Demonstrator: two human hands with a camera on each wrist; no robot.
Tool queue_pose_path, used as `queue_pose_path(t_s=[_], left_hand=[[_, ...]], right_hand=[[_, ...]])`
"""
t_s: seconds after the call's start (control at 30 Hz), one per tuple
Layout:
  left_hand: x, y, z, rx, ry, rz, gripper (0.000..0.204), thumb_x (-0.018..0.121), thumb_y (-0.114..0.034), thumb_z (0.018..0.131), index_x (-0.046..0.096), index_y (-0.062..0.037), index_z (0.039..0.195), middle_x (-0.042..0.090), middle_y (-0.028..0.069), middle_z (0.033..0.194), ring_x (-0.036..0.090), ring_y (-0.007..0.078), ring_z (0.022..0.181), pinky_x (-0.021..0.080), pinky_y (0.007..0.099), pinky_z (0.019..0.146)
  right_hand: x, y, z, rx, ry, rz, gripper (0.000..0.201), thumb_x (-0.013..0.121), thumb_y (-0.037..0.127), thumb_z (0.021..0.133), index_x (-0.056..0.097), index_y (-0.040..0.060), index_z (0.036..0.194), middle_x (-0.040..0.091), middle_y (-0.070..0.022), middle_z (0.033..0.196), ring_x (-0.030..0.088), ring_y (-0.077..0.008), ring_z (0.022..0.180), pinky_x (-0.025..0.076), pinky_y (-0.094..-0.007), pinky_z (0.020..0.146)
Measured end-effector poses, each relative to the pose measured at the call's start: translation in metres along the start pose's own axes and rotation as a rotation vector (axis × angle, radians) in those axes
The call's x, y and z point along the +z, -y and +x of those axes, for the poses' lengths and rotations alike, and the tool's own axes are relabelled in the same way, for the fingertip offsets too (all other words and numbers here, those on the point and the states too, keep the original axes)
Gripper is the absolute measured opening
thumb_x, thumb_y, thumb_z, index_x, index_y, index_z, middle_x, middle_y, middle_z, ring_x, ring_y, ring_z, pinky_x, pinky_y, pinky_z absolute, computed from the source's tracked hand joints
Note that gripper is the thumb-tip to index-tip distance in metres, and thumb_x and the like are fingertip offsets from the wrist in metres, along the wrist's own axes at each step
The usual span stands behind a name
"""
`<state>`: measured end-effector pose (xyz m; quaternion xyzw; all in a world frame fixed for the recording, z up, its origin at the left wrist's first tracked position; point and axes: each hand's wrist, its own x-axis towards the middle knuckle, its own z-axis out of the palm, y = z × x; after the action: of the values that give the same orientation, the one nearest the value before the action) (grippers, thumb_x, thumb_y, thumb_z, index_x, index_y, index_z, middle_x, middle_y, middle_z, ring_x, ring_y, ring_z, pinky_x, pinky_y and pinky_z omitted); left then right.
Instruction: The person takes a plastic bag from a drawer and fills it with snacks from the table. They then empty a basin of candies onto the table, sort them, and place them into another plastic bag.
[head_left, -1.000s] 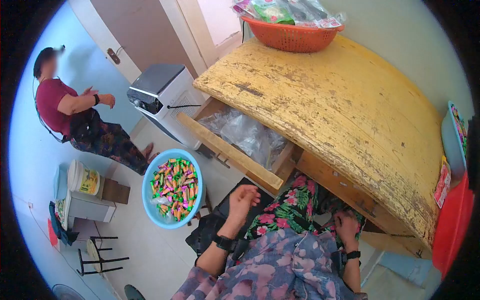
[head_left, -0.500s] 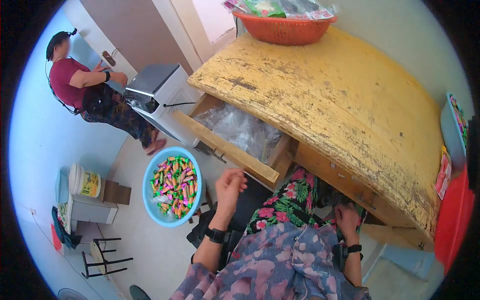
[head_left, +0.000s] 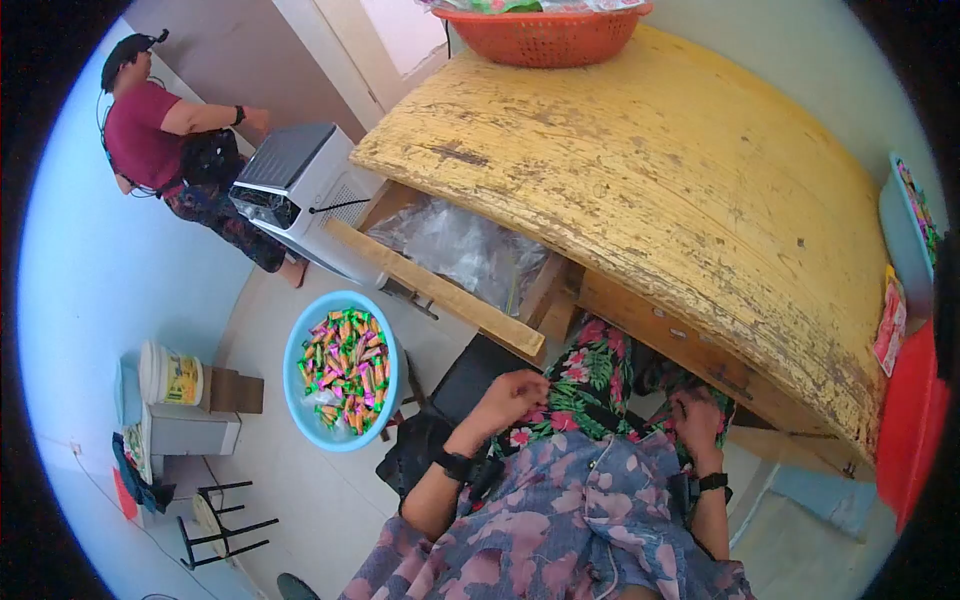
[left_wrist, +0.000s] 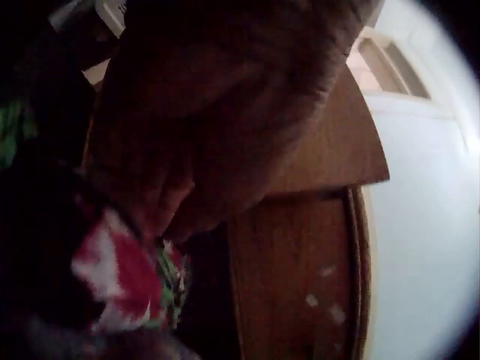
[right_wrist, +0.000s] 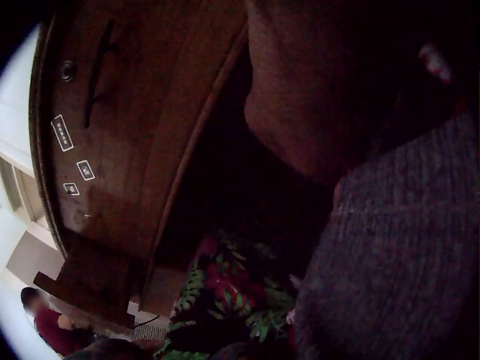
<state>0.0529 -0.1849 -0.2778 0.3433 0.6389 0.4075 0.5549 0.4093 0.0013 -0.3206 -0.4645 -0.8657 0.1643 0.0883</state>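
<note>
My left hand point(head_left: 508, 402) is at my left thigh, over the floral trousers point(head_left: 588, 375), with its fingers loosely bent and nothing held. In the left wrist view those fingers hang dark beside the trouser cloth point(left_wrist: 124, 274). My right hand point(head_left: 697, 417) rests at the other thigh, below the desk edge, fingers relaxed. It is mostly in shadow in the right wrist view. In front of the left hand, a wooden drawer point(head_left: 440, 287) stands pulled out, holding crumpled clear plastic bags point(head_left: 455, 250).
A worn yellow desk point(head_left: 640, 170) bears an orange basket point(head_left: 545, 40) of packets. A blue basin point(head_left: 292, 375) of wrapped sweets point(head_left: 345, 370) stands to the left. Another person point(head_left: 150, 125) is beside a white appliance point(head_left: 310, 185). Red point(head_left: 908, 430) and pale blue point(head_left: 900, 225) tubs are at right.
My left hand rises slightly near the drawer front, then comes down to my thigh. My right hand stays at the lap. The other person has stepped toward the white appliance and turned.
</note>
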Motion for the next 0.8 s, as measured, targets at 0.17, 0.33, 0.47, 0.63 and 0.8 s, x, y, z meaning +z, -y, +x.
queue_pose_path(t_s=[0.17, 0.33, 0.47, 0.63, 0.8], left_hand=[[-0.072, -0.015, -0.044, -0.083, -0.146, -0.13, 0.029, 0.062, -0.018, 0.103, 0.067, -0.0007, 0.125, 0.075, 0.0081, 0.105, 0.071, 0.0164, 0.09, 0.058, 0.0297, 0.081], [-0.191, 0.044, -0.129, -0.241, -0.828, -0.191, 0.022, 0.062, -0.021, 0.101, 0.069, -0.0041, 0.113, 0.075, 0.007, 0.098, 0.072, 0.0163, 0.082, 0.059, 0.0308, 0.073], [-0.271, 0.197, -0.228, -0.397, -1.02, -0.282, 0.034, 0.078, -0.024, 0.089, 0.064, -0.0035, 0.113, 0.071, 0.0091, 0.102, 0.07, 0.0206, 0.092, 0.06, 0.036, 0.077], [-0.238, 0.228, -0.257, -0.607, -1.411, -0.812, 0.051, 0.076, -0.019, 0.091, 0.053, -0.0034, 0.132, 0.053, 0.0221, 0.132, 0.063, 0.0399, 0.109, 0.061, 0.0554, 0.084], [-0.231, 0.312, -0.253, -0.363, -1.647, -0.993, 0.066, 0.08, -0.019, 0.089, 0.044, 0.0054, 0.139, 0.046, 0.0275, 0.139, 0.063, 0.0494, 0.111, 0.062, 0.0613, 0.091]], right_hand=[[0.01, -0.015, -0.005, -0.003, -0.014, -0.068, 0.016, 0.071, 0.016, 0.085, 0.076, 0.0137, 0.1, 0.071, -0.0164, 0.096, 0.066, -0.0398, 0.095, 0.053, -0.0493, 0.082], [0.003, -0.013, 0.002, 0.044, 0.137, -0.087, 0.017, 0.07, 0.017, 0.088, 0.075, 0.0131, 0.104, 0.073, -0.0155, 0.102, 0.067, -0.0399, 0.098, 0.054, -0.0497, 0.083], [0.003, -0.013, 0.002, -0.03, 0.085, -0.136, 0.019, 0.07, 0.02, 0.09, 0.075, 0.0125, 0.107, 0.074, -0.0162, 0.103, 0.068, -0.0397, 0.099, 0.054, -0.0493, 0.087], [0.006, -0.027, 0.002, -0.083, 0.107, -0.286, 0.029, 0.068, 0.03, 0.095, 0.076, 0.0101, 0.115, 0.075, -0.0191, 0.107, 0.069, -0.0389, 0.103, 0.055, -0.0471, 0.091], [-0.008, -0.007, 0.014, 0.052, 0.248, -0.213, 0.024, 0.067, 0.024, 0.094, 0.076, 0.011, 0.112, 0.073, -0.0209, 0.11, 0.068, -0.0408, 0.104, 0.055, -0.0486, 0.088]])
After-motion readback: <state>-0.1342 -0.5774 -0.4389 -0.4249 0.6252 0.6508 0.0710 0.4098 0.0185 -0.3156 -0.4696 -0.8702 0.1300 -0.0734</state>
